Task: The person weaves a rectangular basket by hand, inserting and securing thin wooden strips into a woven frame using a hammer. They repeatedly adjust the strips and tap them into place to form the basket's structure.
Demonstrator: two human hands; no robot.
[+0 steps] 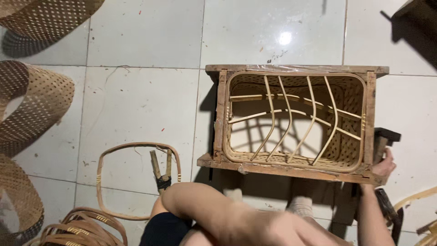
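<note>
The white tiled floor (145,41) fills most of your view. On it, in front of you, stands a wooden frame (291,69) with a woven rattan basket (350,95) fitted inside; bent cane ribs (291,119) cross its opening. To your left, rolls of woven cane mesh (41,98) lie along the edge of the view, and a rounded rattan hoop (129,146) rests flat on the tiles with a pair of pliers (161,175) lying across its near side. A bundle of cane strips (82,228) sits at the lower left.

Your right hand (384,166) is at the frame's near right corner, fingers closed around the wooden post there. Your left hand (277,228) is low in the view, blurred, close to your knee and apart from the frame; whether it is closed or spread, I cannot tell.
</note>
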